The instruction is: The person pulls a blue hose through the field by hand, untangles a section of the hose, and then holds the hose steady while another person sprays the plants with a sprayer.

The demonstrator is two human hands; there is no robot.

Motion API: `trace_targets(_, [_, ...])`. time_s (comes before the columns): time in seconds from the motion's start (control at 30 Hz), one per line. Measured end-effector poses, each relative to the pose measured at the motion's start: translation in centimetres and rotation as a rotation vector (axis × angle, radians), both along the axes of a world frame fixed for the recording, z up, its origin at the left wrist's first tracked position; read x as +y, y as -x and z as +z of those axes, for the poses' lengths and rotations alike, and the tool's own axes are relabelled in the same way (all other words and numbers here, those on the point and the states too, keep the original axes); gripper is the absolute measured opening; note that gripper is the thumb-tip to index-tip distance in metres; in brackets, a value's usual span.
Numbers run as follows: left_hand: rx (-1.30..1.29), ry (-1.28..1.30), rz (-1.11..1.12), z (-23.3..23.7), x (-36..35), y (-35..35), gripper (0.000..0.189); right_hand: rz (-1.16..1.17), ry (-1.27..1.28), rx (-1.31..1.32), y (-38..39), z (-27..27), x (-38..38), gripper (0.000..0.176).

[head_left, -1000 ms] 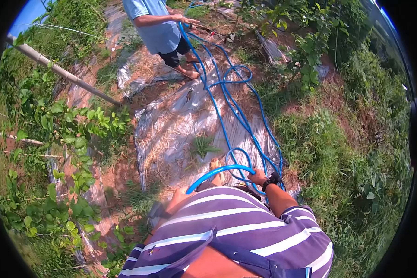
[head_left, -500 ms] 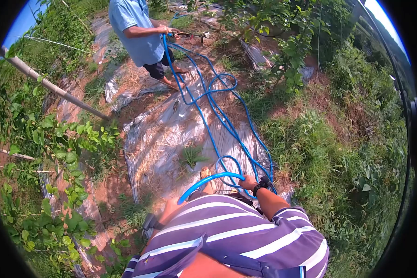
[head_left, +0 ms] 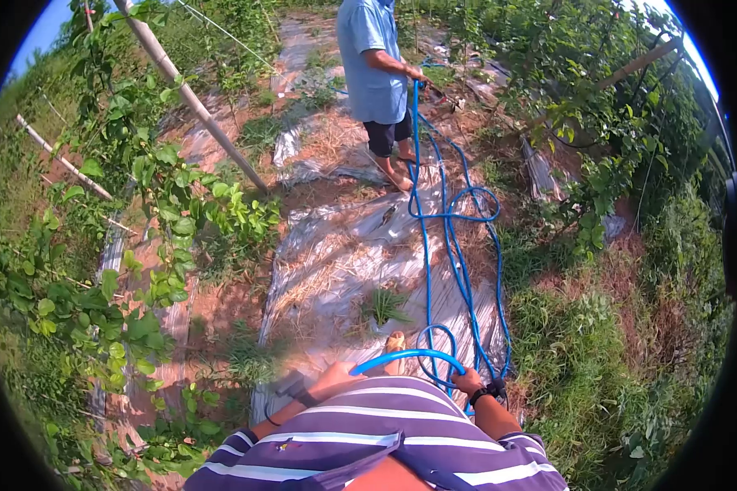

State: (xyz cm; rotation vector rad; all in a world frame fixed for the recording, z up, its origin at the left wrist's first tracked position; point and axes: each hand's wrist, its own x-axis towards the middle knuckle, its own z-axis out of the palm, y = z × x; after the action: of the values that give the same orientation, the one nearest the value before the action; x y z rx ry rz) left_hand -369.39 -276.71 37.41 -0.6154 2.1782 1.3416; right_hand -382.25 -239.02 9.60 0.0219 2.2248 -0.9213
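A thick blue hose (head_left: 409, 354) arches in front of my striped shirt, between my two hands. My right hand (head_left: 468, 382) is closed round its right end, with a dark band on the wrist. At the hose's left end is my left hand (head_left: 334, 378), its fingers partly hidden by the shirt and blurred. More blue hose (head_left: 458, 270) runs in loops over the pale ground sheet (head_left: 327, 245) up to another person (head_left: 374, 74) in a light blue shirt, whose hands hold the hose and a dark tool.
A slanting pole (head_left: 192, 102) and leafy vines (head_left: 164, 213) stand on the left. Grass and weeds (head_left: 581, 352) cover the right side. A small green plant (head_left: 382, 307) grows through the sheet ahead, near my foot (head_left: 395, 342).
The view has turned left, so the other person, poles and hose loops appear farther right and somewhat lower. My hands still hold the hose's arch in front of my body.
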Motion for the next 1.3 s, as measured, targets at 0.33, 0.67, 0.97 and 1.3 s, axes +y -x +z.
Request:
trace_targets(0.33, [0.038, -0.029, 0.042, 0.7, 0.1, -0.3, 0.035, 0.037, -0.032, -0.034, 1.2, 0.4, -0.8, 0.022])
trace_targets(0.67, [0.011, -0.066, 0.055, 1.2, 0.2, 0.1, 0.033, 0.096, -0.080, -0.009, 0.3, 3.2, -0.5, 0.030])
trace_targets(0.97, [0.028, -0.097, 0.057, 0.0, -0.5, -0.2, 0.034, 0.057, -0.066, -0.056, -0.1, 2.5, -0.6, 0.029])
trace_targets(1.3, [0.036, -0.065, 0.047, -1.3, -1.6, -1.0, 0.037, 0.062, -0.093, -0.054, 0.8, 2.1, -2.1, 0.030])
